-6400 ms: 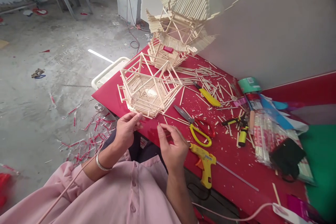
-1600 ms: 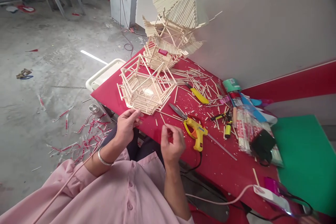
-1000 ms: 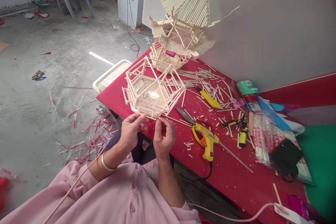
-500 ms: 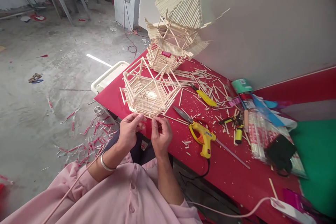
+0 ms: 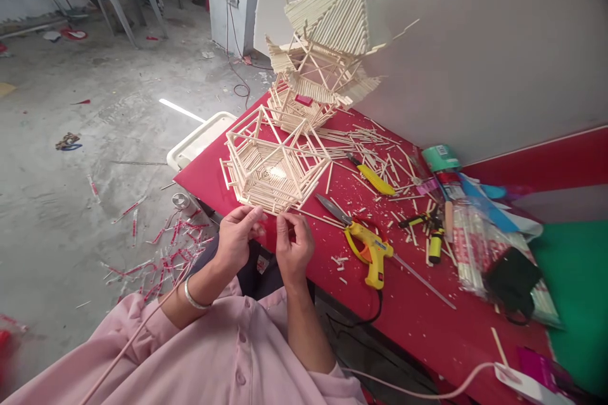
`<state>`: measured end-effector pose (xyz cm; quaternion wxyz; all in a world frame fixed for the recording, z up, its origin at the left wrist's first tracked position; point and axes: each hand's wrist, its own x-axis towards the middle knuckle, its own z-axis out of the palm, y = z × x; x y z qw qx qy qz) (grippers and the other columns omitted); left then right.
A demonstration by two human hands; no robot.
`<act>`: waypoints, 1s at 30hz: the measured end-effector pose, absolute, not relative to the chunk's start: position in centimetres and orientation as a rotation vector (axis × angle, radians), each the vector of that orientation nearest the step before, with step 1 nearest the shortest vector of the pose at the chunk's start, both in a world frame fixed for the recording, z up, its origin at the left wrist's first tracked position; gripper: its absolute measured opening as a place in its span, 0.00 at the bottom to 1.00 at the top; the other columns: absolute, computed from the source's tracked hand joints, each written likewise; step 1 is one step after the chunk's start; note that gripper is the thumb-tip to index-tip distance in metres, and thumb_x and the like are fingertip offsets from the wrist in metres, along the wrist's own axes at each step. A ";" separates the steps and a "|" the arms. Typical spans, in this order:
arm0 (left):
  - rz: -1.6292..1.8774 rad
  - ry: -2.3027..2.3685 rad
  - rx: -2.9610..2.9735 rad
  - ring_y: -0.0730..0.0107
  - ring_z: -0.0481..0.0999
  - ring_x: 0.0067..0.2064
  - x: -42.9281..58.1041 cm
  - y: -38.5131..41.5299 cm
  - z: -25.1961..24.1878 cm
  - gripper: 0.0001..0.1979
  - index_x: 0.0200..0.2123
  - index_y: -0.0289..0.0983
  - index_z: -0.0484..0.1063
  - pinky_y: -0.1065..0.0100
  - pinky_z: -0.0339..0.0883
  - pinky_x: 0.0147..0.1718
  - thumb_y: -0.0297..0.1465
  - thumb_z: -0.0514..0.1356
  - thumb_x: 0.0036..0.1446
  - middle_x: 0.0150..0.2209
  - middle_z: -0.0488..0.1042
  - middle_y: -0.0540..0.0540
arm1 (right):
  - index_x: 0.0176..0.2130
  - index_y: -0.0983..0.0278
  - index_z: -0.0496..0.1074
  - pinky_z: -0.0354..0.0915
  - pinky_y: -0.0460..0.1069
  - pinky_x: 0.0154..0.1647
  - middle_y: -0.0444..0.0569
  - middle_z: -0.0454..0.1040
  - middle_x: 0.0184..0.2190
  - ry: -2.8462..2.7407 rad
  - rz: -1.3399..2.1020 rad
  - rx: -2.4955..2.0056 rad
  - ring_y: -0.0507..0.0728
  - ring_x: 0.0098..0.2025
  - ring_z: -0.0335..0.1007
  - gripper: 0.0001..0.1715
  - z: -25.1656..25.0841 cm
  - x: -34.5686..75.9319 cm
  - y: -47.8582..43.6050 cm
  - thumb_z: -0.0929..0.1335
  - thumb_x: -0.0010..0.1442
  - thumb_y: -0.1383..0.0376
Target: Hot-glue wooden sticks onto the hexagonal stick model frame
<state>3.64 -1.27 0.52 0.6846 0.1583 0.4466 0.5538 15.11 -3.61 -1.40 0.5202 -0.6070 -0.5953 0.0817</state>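
Note:
A hexagonal frame of thin wooden sticks rests at the near left corner of the red tabletop, its floor lined with concentric sticks. At its near rim, a wooden stick spans the short gap between my hands. My left hand pinches at the stick's left part, thumb on top. On the right part, my right hand closes in a thumb-and-finger pinch. Fingers cover both ends, and I cannot tell whether the stick is fixed to the frame. Right of my hands lie a yellow glue gun and scissors, partly overlapping.
Behind the frame stands a tiered stick pagoda. Loose sticks and a yellow cutter lie right of it. Farther right are pliers and plastic packs of sticks. Torn wrappers litter the floor at left.
The whole view has shifted slightly, with everything a little farther right and down. My hands keep the same pinch at the frame's near rim.

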 end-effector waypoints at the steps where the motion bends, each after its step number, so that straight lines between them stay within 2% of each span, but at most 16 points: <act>1: 1.243 0.995 0.362 0.80 0.70 0.19 3.5 -1.3 0.3 0.20 0.26 0.33 0.74 0.77 0.65 0.18 0.41 0.75 0.39 0.25 0.77 0.49 | 0.40 0.62 0.74 0.69 0.48 0.36 0.47 0.75 0.32 -1.428 0.194 -1.452 0.53 0.35 0.72 0.06 -1.4 15.1 -3.6 0.67 0.67 0.64; 6: 1.447 1.000 0.533 0.76 0.71 0.18 2.3 -1.7 -1.3 0.18 0.27 0.35 0.71 0.74 0.68 0.20 0.41 0.72 0.48 0.18 0.72 0.53 | 0.39 0.62 0.74 0.67 0.46 0.32 0.47 0.75 0.32 -1.426 0.200 -1.441 0.52 0.33 0.71 0.07 -1.4 15.1 -3.6 0.66 0.68 0.63; 9: 1.629 1.027 0.715 0.76 0.71 0.19 1.6 -1.5 -2.0 0.13 0.32 0.36 0.72 0.74 0.67 0.22 0.38 0.69 0.54 0.18 0.72 0.54 | 0.39 0.62 0.74 0.66 0.46 0.30 0.47 0.75 0.32 -1.428 0.204 -1.431 0.52 0.33 0.70 0.07 -1.5 15.1 -3.6 0.67 0.68 0.63; 12: 1.666 1.027 0.803 0.76 0.71 0.19 1.3 -0.9 -2.4 0.11 0.34 0.37 0.72 0.74 0.66 0.21 0.37 0.68 0.55 0.19 0.72 0.54 | 0.40 0.62 0.74 0.66 0.46 0.31 0.48 0.75 0.32 -1.432 0.208 -1.426 0.52 0.33 0.70 0.06 -1.6 15.1 -3.6 0.66 0.68 0.64; 18: 1.650 1.009 0.778 0.77 0.67 0.16 1.3 -0.3 -3.2 0.11 0.35 0.38 0.72 0.74 0.65 0.18 0.38 0.68 0.56 0.16 0.67 0.57 | 0.40 0.62 0.74 0.66 0.47 0.32 0.47 0.75 0.32 -1.452 0.209 -1.414 0.52 0.33 0.70 0.06 -1.6 15.1 -3.5 0.66 0.68 0.64; 30: 1.626 1.032 0.708 0.80 0.64 0.16 1.4 -0.1 -2.5 0.14 0.33 0.36 0.73 0.75 0.63 0.16 0.40 0.71 0.51 0.19 0.68 0.56 | 0.39 0.62 0.73 0.67 0.47 0.32 0.47 0.76 0.31 -1.451 0.171 -1.386 0.52 0.32 0.70 0.06 -1.0 14.9 -3.3 0.66 0.68 0.65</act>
